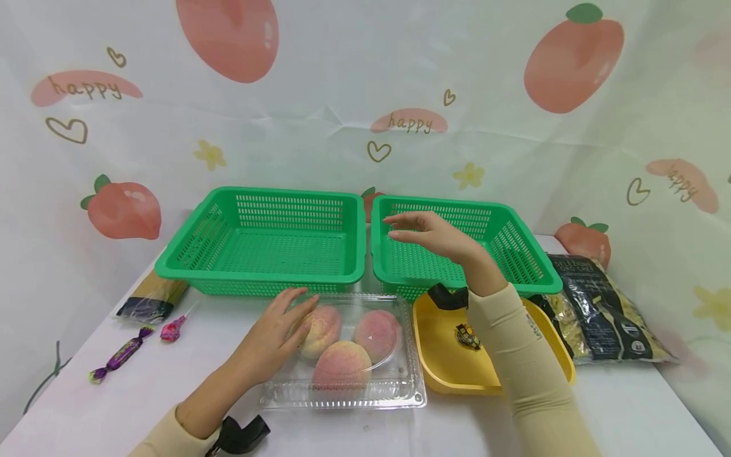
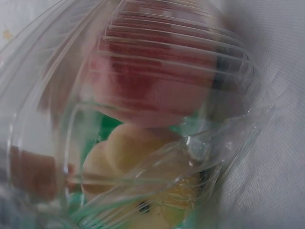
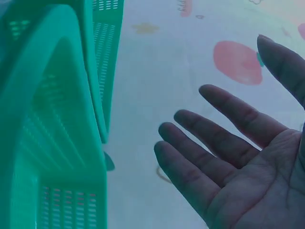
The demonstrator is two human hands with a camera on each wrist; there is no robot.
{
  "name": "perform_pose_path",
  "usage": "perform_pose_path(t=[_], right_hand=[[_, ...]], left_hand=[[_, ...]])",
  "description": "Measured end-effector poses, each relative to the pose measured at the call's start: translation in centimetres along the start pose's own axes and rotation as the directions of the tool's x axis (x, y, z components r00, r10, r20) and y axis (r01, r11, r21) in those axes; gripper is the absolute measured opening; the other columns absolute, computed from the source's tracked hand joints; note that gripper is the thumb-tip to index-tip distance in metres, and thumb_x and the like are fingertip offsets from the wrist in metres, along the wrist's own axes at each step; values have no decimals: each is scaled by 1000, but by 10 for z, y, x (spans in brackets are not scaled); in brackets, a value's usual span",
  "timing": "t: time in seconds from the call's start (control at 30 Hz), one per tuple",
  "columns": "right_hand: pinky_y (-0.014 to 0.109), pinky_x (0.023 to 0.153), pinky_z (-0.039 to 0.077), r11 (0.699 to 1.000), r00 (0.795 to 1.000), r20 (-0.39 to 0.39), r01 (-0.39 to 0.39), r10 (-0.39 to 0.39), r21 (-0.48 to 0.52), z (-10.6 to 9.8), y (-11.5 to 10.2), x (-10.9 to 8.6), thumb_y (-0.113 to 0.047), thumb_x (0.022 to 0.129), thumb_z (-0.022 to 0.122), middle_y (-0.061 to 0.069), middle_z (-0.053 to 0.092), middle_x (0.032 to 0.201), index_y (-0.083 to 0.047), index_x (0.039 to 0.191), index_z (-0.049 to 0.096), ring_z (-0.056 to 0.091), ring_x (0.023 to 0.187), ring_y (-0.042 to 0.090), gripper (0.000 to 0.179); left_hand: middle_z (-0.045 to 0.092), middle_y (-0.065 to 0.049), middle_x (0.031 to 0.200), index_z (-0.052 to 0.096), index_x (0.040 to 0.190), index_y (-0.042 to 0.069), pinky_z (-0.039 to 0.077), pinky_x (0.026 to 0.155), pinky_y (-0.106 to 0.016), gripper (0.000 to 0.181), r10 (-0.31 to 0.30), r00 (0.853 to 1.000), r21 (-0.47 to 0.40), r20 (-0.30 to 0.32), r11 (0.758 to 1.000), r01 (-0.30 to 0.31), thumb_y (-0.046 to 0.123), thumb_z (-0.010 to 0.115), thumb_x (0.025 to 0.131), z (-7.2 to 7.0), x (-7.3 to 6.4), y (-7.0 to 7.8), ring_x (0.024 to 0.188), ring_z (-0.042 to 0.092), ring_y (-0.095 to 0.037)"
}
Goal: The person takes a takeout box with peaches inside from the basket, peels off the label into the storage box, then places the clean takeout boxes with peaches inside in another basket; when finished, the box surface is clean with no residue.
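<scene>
Peaches (image 1: 342, 363) escape only the right wrist view.

Clear box (image 1: 394, 397): from here I see glossy, ribbed plastic.
Peaches (image 1: 342, 365): matt, velvety skin.
Green baskets (image 1: 263, 277): smooth plastic, slight sheen.
Yellow tray (image 1: 462, 384): smooth plastic.
Bag (image 1: 606, 317): shiny plastic film.

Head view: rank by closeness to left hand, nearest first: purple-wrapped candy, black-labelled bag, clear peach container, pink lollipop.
From the left hand:
1. Clear peach container: right at the fingers.
2. Pink lollipop: left of the hand.
3. Purple-wrapped candy: farther left, past the lollipop.
4. Black-labelled bag: far right of the table.
</scene>
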State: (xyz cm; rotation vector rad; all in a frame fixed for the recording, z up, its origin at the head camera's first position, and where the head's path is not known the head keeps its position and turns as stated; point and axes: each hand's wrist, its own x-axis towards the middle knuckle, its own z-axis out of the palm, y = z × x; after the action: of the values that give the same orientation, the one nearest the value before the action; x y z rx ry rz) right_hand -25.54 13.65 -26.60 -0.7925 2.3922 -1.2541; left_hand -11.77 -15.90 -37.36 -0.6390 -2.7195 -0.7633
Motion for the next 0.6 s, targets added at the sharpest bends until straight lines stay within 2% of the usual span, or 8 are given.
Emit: perform_pose_path(t=[0.27, 0.6], right_hand=[[46, 111, 30, 998, 1000, 3, 10, -10, 58, 4, -3, 35, -29, 96, 51, 10, 47, 140, -13, 137, 46, 44, 130, 24, 44], [42, 113, 27, 997, 997, -62, -49, 52, 57, 9, -9, 78, -40, 94, 52, -1, 43, 142, -13, 132, 51, 35, 135, 19, 46]], left_hand=[[42, -16, 140, 50, 135, 8, 40, 97, -57, 41, 1, 1000, 2, 3, 1000, -1, 21, 52, 96, 0, 0, 0, 130, 38, -36], [41, -17, 140, 50, 134, 7, 40, 98, -57, 41, 0, 1000, -2, 5, 1000, 0, 21, 52, 96, -1, 0, 0, 130, 38, -37]])
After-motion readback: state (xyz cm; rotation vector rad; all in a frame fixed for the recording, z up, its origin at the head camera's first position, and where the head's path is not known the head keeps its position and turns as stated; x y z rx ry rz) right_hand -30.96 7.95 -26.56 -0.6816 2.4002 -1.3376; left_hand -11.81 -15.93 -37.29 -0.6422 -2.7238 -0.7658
